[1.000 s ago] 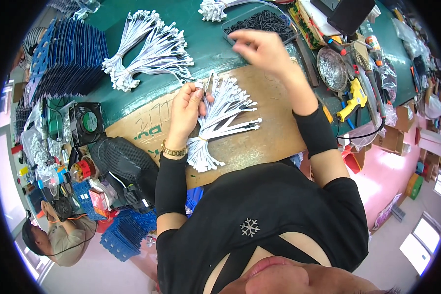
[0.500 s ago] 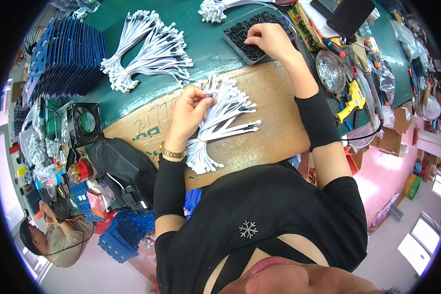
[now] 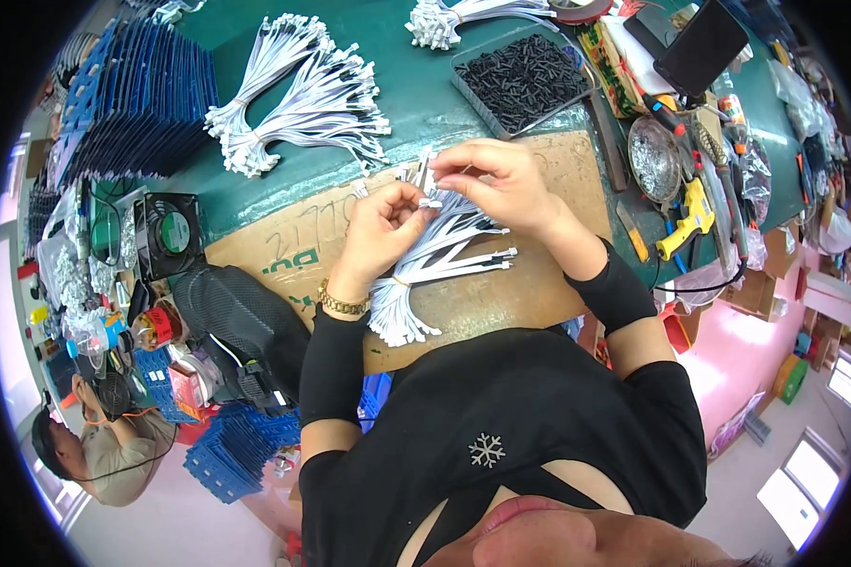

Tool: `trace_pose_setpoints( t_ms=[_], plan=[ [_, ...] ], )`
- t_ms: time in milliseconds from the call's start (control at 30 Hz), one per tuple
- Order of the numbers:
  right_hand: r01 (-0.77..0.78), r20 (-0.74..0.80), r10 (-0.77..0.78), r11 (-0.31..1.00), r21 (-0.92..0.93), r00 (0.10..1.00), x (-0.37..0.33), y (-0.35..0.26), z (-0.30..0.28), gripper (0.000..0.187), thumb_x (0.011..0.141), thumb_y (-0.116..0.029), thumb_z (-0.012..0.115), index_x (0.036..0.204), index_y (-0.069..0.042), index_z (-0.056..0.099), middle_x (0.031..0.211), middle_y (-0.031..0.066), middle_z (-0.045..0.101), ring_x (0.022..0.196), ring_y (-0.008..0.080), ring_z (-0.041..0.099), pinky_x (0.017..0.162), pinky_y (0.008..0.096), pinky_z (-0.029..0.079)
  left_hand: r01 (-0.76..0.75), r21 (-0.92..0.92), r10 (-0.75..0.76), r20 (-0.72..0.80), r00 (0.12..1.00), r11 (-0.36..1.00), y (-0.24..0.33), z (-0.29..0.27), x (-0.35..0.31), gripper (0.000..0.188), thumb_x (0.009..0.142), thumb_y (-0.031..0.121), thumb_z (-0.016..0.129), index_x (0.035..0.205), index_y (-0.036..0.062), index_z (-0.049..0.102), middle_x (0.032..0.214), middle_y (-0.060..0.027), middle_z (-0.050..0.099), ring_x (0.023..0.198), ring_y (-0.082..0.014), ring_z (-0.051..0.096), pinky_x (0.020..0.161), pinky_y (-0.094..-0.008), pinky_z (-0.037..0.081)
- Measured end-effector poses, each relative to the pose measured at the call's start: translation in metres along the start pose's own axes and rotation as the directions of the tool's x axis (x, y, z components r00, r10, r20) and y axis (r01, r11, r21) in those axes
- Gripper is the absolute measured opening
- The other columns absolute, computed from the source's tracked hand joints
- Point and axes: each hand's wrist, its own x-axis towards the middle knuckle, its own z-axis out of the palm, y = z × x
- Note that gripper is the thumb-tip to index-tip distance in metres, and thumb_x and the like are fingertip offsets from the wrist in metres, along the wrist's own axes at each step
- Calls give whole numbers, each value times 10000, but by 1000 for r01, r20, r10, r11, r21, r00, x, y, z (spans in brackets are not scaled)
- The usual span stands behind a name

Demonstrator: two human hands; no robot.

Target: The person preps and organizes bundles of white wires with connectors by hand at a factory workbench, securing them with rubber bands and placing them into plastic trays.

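Both hands (image 3: 444, 203) pinching white wire bundle (image 3: 425, 265), over cardboard sheet (image 3: 501, 293)

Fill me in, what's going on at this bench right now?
A person is working on a bundle of white wire leads lying on a cardboard sheet. The left hand steadies the leads while the right hand pinches something small at one lead's end, both hands meeting above the bundle. A tray of small black parts sits just beyond, with more white wire bundles on the green table.
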Motion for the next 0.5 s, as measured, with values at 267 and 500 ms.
trace_pose_setpoints(
  t_ms=[267, 500],
  plan=[
    [91, -17, -92, 992, -89, 996, -3, -4, 2, 215, 761, 19, 699, 968, -41, 699, 854, 76, 697, 741, 139, 643, 549, 229, 451, -2, -11, 2, 4, 1000, 1000, 3, 1, -1, 74, 852, -10, 628, 921, -9, 600, 802, 18, 623, 650, 16, 518, 560, -136, 402],
    [243, -23, -249, 959, -147, 968, -2, 0, 2, 182, 723, 38, 708, 895, -17, 692, 815, 90, 683, 707, 203, 637, 625, 281, 478, -19, -17, 20, 21, 1000, 1000, 1, 0, 0, 76, 858, -7, 625, 930, -11, 602, 826, 1, 643, 662, 12, 536, 573, -138, 415]
  ],
)
